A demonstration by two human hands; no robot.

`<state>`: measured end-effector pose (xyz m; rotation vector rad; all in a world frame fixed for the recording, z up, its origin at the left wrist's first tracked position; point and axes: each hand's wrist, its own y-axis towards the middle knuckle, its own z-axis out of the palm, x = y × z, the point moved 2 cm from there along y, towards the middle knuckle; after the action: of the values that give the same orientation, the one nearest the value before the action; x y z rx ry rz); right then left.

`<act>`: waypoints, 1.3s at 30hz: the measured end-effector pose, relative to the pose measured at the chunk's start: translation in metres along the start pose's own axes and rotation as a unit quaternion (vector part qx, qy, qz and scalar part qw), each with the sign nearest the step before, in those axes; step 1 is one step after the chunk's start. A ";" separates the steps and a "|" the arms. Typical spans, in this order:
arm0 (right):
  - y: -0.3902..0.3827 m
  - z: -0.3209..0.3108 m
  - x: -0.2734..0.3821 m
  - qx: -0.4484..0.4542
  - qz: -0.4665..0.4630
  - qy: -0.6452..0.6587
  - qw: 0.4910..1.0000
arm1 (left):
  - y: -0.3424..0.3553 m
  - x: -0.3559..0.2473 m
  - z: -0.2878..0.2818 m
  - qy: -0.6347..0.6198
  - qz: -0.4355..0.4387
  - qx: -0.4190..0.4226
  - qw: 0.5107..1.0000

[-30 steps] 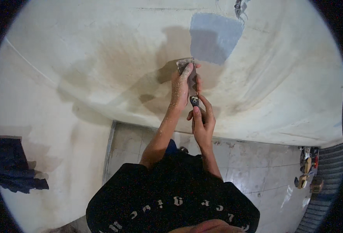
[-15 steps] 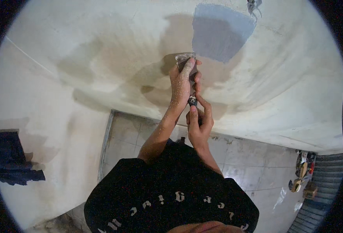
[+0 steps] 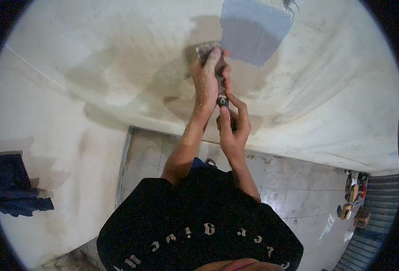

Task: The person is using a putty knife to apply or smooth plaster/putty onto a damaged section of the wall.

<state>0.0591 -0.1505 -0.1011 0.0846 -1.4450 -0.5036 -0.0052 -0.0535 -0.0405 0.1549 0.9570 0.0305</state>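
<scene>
Both hands are on one putty knife [image 3: 204, 51] in front of the pale wall [image 3: 154, 40]. My left hand [image 3: 206, 83], dusted with pale specks, is closed round its wide blade, thumb pressed on the face. Below it, my right hand [image 3: 234, 128] is closed round the dark handle [image 3: 223, 101]. The blade's edge is at the wall, just left of a blue-grey patch [image 3: 253, 34]; whether it touches is hard to tell. Shadows of hands and tool fall across the wall.
A tiled floor [image 3: 281, 198] lies below, meeting the wall's foot. Dark cloth [image 3: 9, 183] hangs at the left. Several small items [image 3: 353, 194] sit on the floor at the right, near a ribbed metal shutter [image 3: 380, 203]. A dark fixture [image 3: 291, 5] is at the top.
Both hands and the putty knife have moved up the wall and slightly left, the blade now beside the blue-grey patch. The grip looks the same.
</scene>
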 end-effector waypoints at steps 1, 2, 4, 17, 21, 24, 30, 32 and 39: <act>-0.004 0.000 0.000 -0.001 0.001 -0.001 1.000 | 0.004 -0.001 0.000 0.010 0.022 0.011 1.000; -0.005 0.003 -0.002 -0.007 0.001 -0.017 1.000 | 0.003 0.000 -0.001 0.011 0.023 0.013 1.000; -0.012 0.004 -0.011 -0.013 0.000 -0.032 0.999 | -0.003 0.015 -0.012 0.038 -0.022 -0.007 0.999; -0.024 -0.014 -0.041 -0.032 0.020 -0.075 0.996 | -0.005 0.048 -0.021 0.011 -0.078 0.005 0.997; -0.025 -0.014 -0.040 -0.024 0.029 -0.049 0.998 | -0.005 0.050 -0.021 0.002 -0.084 0.007 0.996; -0.024 -0.013 -0.046 -0.030 0.019 -0.051 0.998 | -0.005 0.043 -0.018 0.007 -0.078 0.001 0.997; -0.027 -0.009 -0.047 -0.020 0.033 -0.023 0.999 | -0.006 0.039 -0.019 0.035 -0.087 -0.014 0.995; -0.027 -0.007 -0.049 -0.024 0.041 -0.010 0.999 | -0.006 0.035 -0.017 0.048 -0.090 -0.013 0.995; -0.025 0.005 -0.059 -0.041 0.004 -0.006 0.999 | 0.005 0.037 -0.022 0.092 -0.073 0.018 0.993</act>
<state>0.0450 -0.1495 -0.1635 0.0110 -1.4353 -0.5568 -0.0018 -0.0426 -0.0825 0.1173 1.1510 -0.1088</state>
